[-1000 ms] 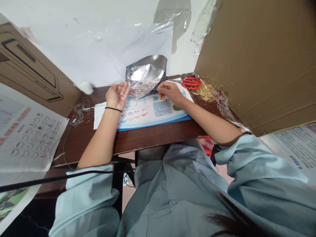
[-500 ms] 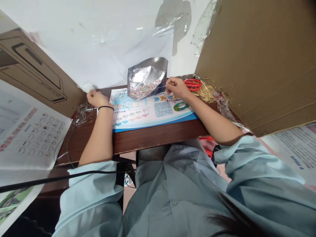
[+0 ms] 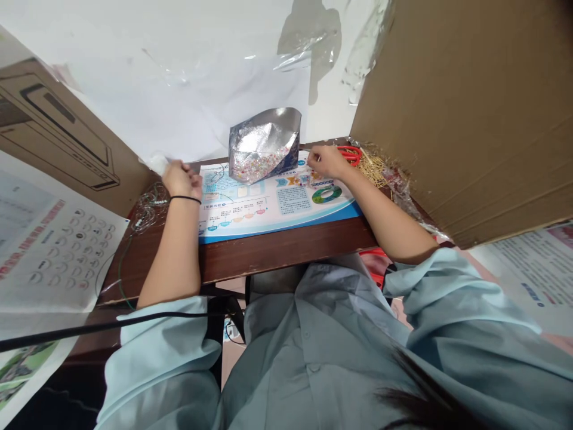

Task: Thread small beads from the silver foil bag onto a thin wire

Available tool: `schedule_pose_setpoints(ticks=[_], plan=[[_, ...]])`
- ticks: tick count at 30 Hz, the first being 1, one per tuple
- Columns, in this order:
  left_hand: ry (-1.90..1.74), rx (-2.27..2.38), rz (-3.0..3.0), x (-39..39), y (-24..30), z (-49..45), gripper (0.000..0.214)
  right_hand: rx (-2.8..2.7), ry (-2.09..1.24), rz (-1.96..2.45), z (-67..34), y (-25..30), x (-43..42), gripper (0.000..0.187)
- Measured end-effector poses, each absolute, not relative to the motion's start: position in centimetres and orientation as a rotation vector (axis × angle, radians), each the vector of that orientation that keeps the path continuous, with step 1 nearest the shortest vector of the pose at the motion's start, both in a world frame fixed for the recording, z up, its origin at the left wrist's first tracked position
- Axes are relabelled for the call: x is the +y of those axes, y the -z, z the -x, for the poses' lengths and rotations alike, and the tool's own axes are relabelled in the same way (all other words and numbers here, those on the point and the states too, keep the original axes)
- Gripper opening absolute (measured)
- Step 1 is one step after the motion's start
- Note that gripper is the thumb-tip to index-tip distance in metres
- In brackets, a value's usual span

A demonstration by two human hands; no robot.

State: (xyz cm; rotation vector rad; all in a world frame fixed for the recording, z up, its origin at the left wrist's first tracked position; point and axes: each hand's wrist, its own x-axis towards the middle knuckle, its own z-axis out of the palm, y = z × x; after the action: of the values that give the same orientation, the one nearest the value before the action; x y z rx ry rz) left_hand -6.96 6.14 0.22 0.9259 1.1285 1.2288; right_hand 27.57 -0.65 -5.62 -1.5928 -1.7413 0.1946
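Two hands on a small brown desk (image 3: 268, 251) here. Left hand (image 3: 179, 176) sits at the far left corner of the printed sheet (image 3: 268, 206), back of the hand up and fingers curled in; honestly can't tell if it's gripping anything. It has a black hair tie (image 3: 184, 199) on the wrist, and a tangle of thin wire (image 3: 147, 206) lies just beside it on the desk. Right hand (image 3: 324, 161) is over the sheet's far right corner with the fingertips bunched tight together, and whatever's between them is too small to make out. Between the hands, a silver foil bag (image 3: 264, 134) stands open on the far edge of the sheet with a heap of tiny coloured beads (image 3: 257, 166) inside. Red scissors (image 3: 351, 152) peek out right behind the right hand, with a pile of gold pins (image 3: 376, 167) next to them. Big cardboard sheets (image 3: 447, 89) wall in both sides.
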Motion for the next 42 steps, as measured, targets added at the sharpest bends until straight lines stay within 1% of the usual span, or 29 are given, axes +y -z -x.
schedule_pose_setpoints(ticks=[1,5,7,9,11,13,15,18,22,27,32,34,39,42], plan=[[-1.285,1.068,-0.893,5.3,-0.6,6.2,0.033,-1.775,-0.156,1.634,-27.6,5.8,-0.7,0.012],[-1.003,0.820,-1.128,1.6,-1.0,2.7,0.019,-1.798,-0.049,1.616,-26.9,5.7,-1.1,0.012],[-0.951,0.713,-1.280,0.2,-0.3,1.2,0.017,-1.755,-0.042,1.517,-25.7,5.2,-1.6,0.015],[-1.001,0.768,-1.376,-0.4,0.9,-0.1,0.014,-1.745,-0.152,1.424,-23.9,4.8,-2.3,0.022],[-1.028,0.916,-1.464,-0.5,2.2,-1.0,0.013,-1.782,-0.355,1.301,-21.8,4.6,-3.2,0.026],[-1.038,1.024,-1.571,-0.4,3.1,-1.5,0.013,-1.817,-0.501,1.203,-20.0,4.9,-3.9,0.027],[-1.030,1.064,-1.659,-0.1,3.7,-1.7,0.014,-1.833,-0.558,1.172,-18.8,5.4,-4.2,0.027],[-0.992,1.082,-1.763,0.0,4.1,-1.7,0.016,-1.822,-0.573,1.170,-18.5,6.2,-4.0,0.022],[-0.943,1.108,-1.863,0.1,4.1,-1.6,0.017,-1.814,-0.591,1.183,-19.2,6.8,-3.5,0.021],[-0.950,1.118,-1.882,0.3,4.2,-1.5,0.016,-1.828,-0.586,1.195,-19.3,6.8,-3.4,0.021],[-0.898,1.116,-1.853,0.1,4.8,-1.8,0.017,-1.868,-0.515,1.224,-19.4,6.8,-3.3,0.016],[-0.926,1.125,-1.836,0.4,4.9,-1.8,0.016,-1.888,-0.469,1.230,-19.4,7.0,-3.2,0.014],[-1.159,1.245,-1.814,2.8,3.6,-1.3,0.018,-1.841,-0.430,1.271,-19.4,7.1,-3.0,0.013],[-1.008,1.323,-2.040,4.8,2.4,-1.5,0.014,-1.843,-0.461,1.271,-19.3,6.9,-3.1,0.013]])
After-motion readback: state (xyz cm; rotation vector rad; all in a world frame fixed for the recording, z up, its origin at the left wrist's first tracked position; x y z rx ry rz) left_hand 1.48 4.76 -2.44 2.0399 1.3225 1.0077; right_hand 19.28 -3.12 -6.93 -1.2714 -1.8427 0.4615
